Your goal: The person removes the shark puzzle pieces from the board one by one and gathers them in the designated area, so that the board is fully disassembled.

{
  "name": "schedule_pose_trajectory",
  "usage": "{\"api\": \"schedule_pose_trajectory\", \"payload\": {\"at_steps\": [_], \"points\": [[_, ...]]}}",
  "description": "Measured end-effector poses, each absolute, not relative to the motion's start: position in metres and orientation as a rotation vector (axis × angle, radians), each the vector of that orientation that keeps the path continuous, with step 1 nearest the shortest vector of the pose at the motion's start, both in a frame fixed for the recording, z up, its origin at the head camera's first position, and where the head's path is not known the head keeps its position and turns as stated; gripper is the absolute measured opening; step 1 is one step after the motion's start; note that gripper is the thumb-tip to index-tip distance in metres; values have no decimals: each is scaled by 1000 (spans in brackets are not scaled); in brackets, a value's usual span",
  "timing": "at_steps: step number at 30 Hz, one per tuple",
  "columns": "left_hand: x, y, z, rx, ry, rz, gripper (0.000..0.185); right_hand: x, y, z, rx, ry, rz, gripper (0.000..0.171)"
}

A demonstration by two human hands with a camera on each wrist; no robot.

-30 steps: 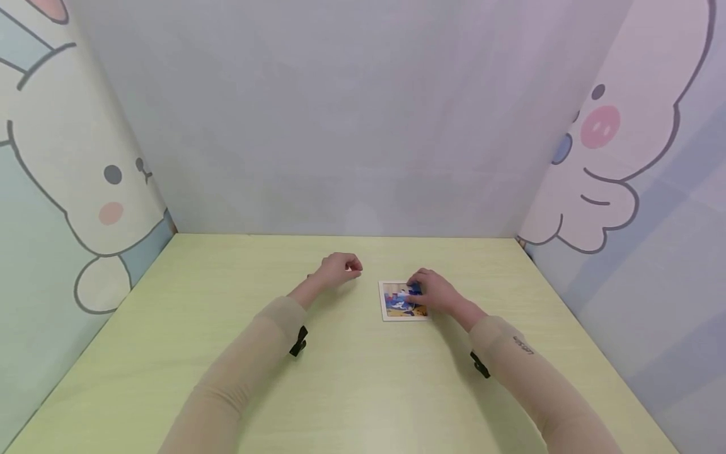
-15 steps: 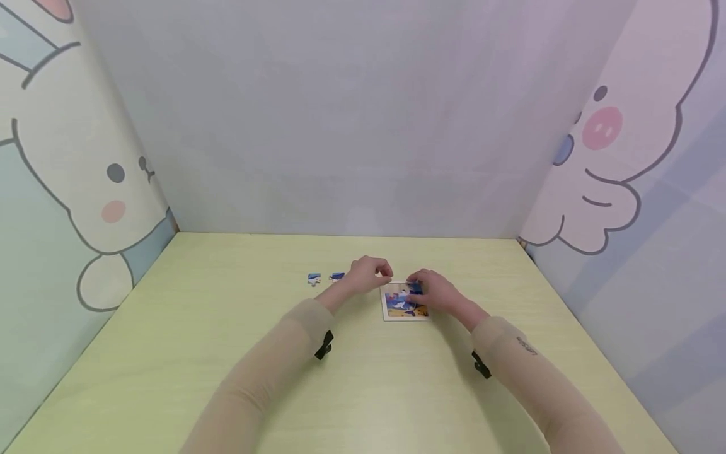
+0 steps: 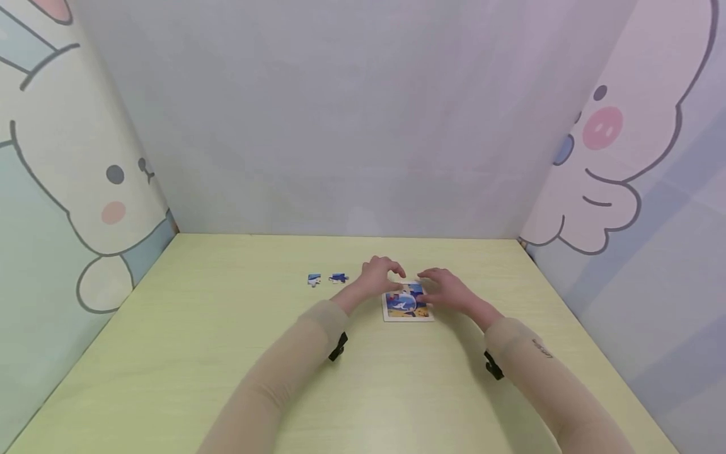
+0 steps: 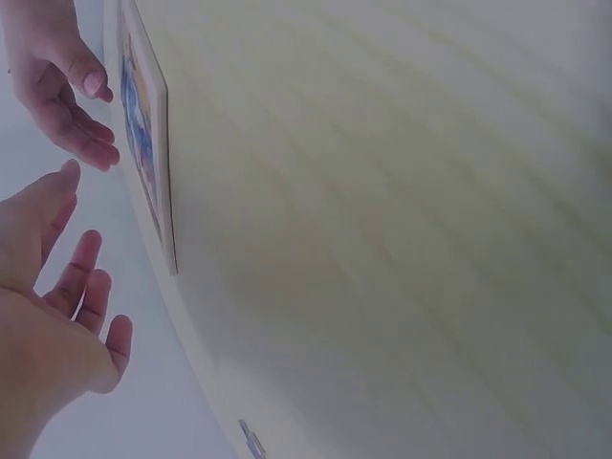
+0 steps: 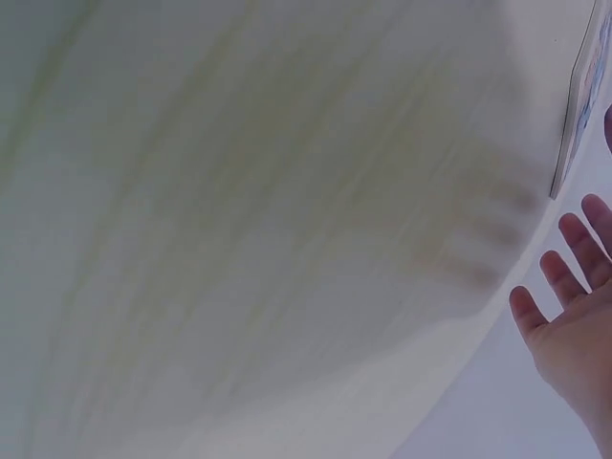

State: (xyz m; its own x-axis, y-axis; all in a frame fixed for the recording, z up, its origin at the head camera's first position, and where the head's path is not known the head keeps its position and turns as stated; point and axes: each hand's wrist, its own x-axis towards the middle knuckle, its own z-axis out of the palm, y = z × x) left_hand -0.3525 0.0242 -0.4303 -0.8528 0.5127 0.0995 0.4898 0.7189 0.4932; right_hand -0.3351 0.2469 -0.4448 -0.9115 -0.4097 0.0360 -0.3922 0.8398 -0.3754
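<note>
Both hands now meet over the puzzle [image 3: 408,305] near the middle of the worktop [image 3: 227,378]. A second ago the left hand [image 3: 379,275] was well to the left, curled near the loose pieces [image 3: 326,278]; it has since swung right to the puzzle's far-left corner, uncovering those two pieces, which lie side by side left of the board. The left wrist view shows the left hand's fingers [image 4: 81,277] spread and relaxed, nothing visibly between them — whether a piece was carried over cannot be told. The right hand [image 3: 448,291] was pressing flat on the board's right side; now it has shifted slightly back and right, fingers loosely extended at the board's upper right edge, and the right wrist view shows it with fingers [image 5: 574,268] straight, holding nothing. More of the picture shows than before. Judgement — a piece has likely just been brought to the board, and two pieces remain outside it, so the puzzle looks close to done but not finished.
</note>
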Motion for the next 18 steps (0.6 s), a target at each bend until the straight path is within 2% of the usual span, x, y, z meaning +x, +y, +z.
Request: {"api": "schedule_pose_trajectory", "payload": {"at_steps": [18], "points": [[-358,42,-441,823,2797,559,28,-333,255,-453,-673,2937,-584,64]]}}
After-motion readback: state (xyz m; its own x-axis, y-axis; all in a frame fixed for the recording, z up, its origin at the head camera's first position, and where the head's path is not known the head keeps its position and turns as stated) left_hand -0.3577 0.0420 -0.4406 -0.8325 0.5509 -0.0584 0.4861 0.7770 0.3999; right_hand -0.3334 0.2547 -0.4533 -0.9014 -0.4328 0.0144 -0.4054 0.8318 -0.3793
